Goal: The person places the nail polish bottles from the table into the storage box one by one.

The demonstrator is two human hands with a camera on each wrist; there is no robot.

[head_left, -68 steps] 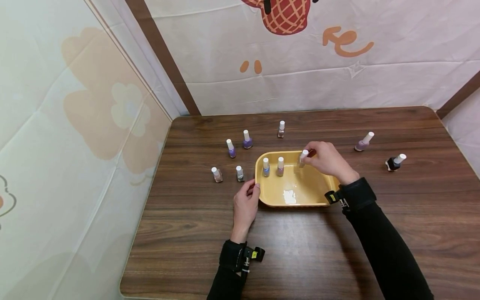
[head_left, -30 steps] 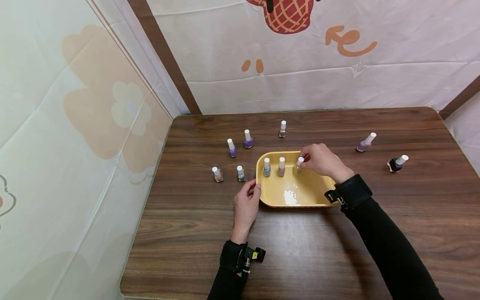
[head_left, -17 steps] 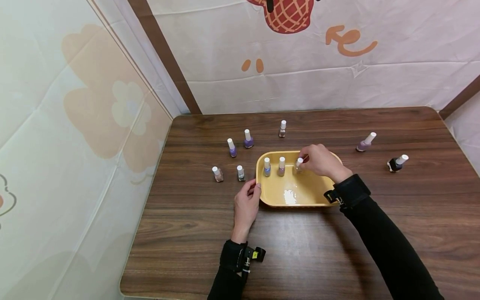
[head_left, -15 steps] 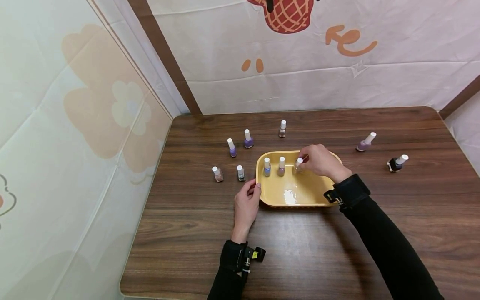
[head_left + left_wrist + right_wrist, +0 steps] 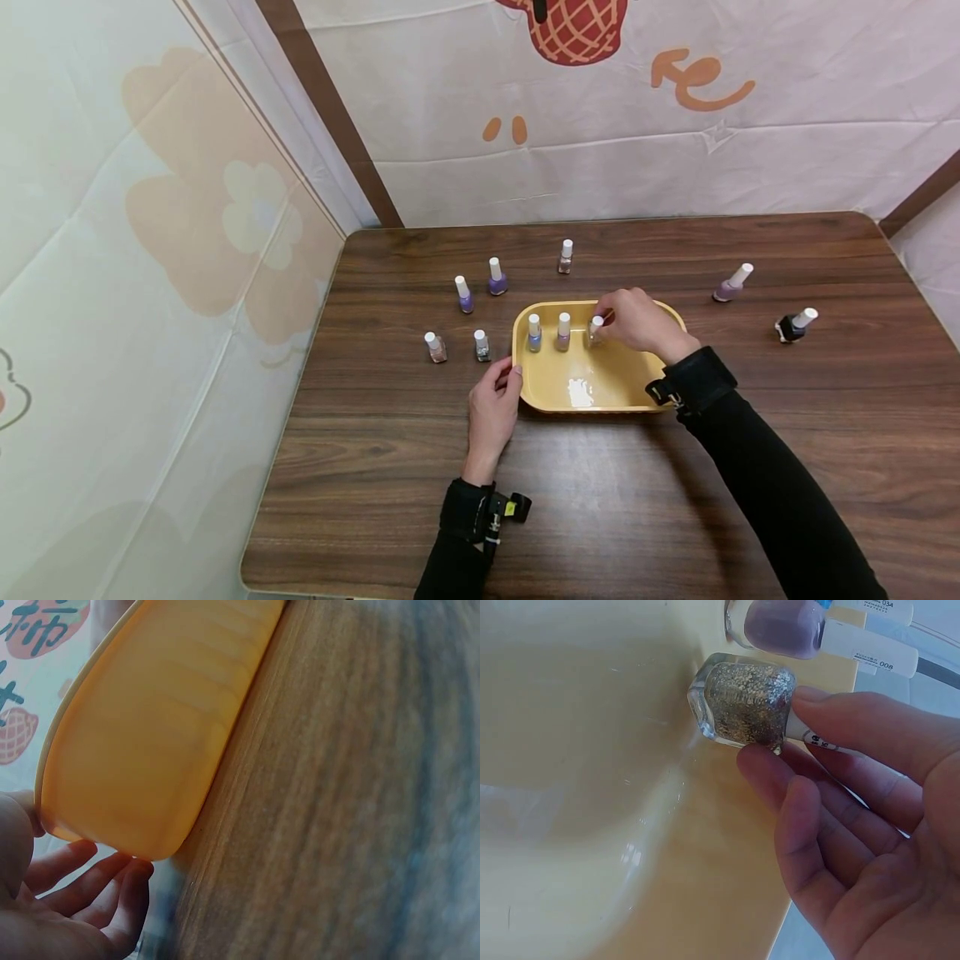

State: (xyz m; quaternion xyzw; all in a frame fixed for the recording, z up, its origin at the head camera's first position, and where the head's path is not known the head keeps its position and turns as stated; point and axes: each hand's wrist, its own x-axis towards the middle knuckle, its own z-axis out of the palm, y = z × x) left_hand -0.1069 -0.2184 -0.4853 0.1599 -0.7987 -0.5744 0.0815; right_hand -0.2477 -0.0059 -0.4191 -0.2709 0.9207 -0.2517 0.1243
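My right hand (image 5: 637, 321) pinches the white cap of a glitter nail polish bottle (image 5: 746, 701) between thumb and fingers. It holds this bottle upright inside the yellow tray (image 5: 600, 396), close to the back wall. To its left in the tray stand a mauve nail polish bottle (image 5: 562, 337) and a blue nail polish bottle (image 5: 534, 337). My left hand (image 5: 492, 417) holds the tray's left end, the thumb by the rim and the fingertips (image 5: 139, 870) against the outer wall.
Left of and behind the tray stand two purple polish bottles (image 5: 497, 282), a pinkish one (image 5: 437, 352), a grey glitter one (image 5: 482, 350) and another glittery one (image 5: 565, 262). A lilac bottle (image 5: 727, 289) and a black bottle (image 5: 789, 330) stand at right on the wooden table (image 5: 600, 500).
The right hand has carried the glitter bottle a little left and down, bringing it closer to the mauve one. The left hand stays at the tray's end.
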